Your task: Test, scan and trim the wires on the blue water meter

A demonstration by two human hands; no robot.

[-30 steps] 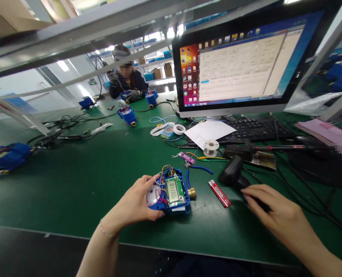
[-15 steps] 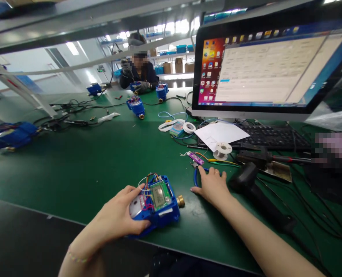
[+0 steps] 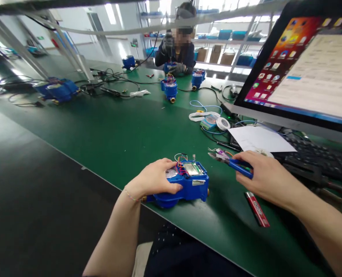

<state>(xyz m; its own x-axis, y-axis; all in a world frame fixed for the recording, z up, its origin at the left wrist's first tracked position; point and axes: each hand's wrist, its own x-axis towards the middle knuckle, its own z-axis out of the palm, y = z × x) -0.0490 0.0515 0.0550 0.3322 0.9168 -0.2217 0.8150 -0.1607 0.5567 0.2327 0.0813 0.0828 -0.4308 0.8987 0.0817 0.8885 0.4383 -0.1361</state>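
Observation:
My left hand [image 3: 159, 177] is closed around the left side of a blue water meter [image 3: 194, 190], thumb on the near side and fingers over the top. The meter's housing is uncovered, showing a small display board [image 3: 193, 168] and several thin coloured wires. My right hand [image 3: 264, 175] grips a pair of side cutters [image 3: 240, 168] by the blue handles. Their metal jaws point left, above the table and beyond the meter's far right corner. A purple circuit board [image 3: 222, 153] with thin leads lies just behind the jaws.
A red flat object with white lettering [image 3: 257, 209] lies near my right forearm. White paper [image 3: 260, 139], a keyboard [image 3: 317, 154] and a monitor [image 3: 303, 73] stand at the right. More blue meters [image 3: 171, 89] sit farther back, where a gloved person [image 3: 178, 54] works. Cables [image 3: 113, 79] tangle at left.
My right hand has picked up the side cutters from the table and holds them raised. My left hand stays on the meter, which appears turned. The view has swung left.

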